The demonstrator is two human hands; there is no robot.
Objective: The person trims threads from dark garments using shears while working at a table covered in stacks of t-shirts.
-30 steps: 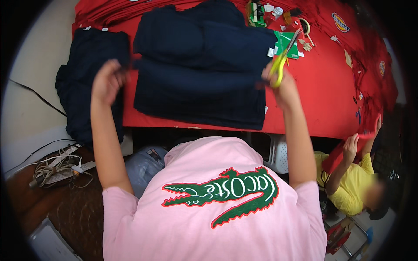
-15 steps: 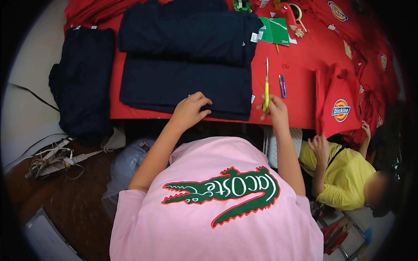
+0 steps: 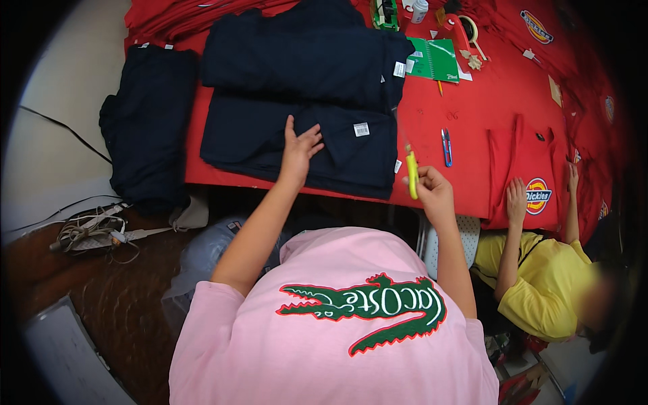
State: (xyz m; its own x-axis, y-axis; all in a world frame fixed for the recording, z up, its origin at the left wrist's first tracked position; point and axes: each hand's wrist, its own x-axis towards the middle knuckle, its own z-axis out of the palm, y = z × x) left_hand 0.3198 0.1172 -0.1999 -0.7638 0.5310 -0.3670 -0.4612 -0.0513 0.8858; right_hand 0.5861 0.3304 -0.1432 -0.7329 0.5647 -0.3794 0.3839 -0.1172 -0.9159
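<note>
My left hand [image 3: 300, 152] lies with fingers spread on the near stack of folded navy garments [image 3: 243, 128]. Beside it a corner of the top layer is turned back, and a white printed label [image 3: 361, 129] shows on it. In my right hand [image 3: 437, 192] is a pair of yellow-handled scissors [image 3: 412, 174], held upright by the table's front edge, right of the stack. Their blades are blurred. A second white tag [image 3: 397, 166] sticks out at the stack's right edge.
More folded navy garments [image 3: 297, 64] lie behind, and another navy pile [image 3: 152, 128] stands left. On the red-covered table [image 3: 422, 115] are blue thread snips [image 3: 447, 147], a green notebook [image 3: 442, 59] and a tape dispenser [image 3: 466, 34]. At right, a co-worker in yellow [image 3: 540, 290] handles a red garment [image 3: 503, 169].
My left hand has moved forward onto the navy stack, and the top corner is now turned back, baring a label. The scissors have tilted. The co-worker's red garment now lies flat.
</note>
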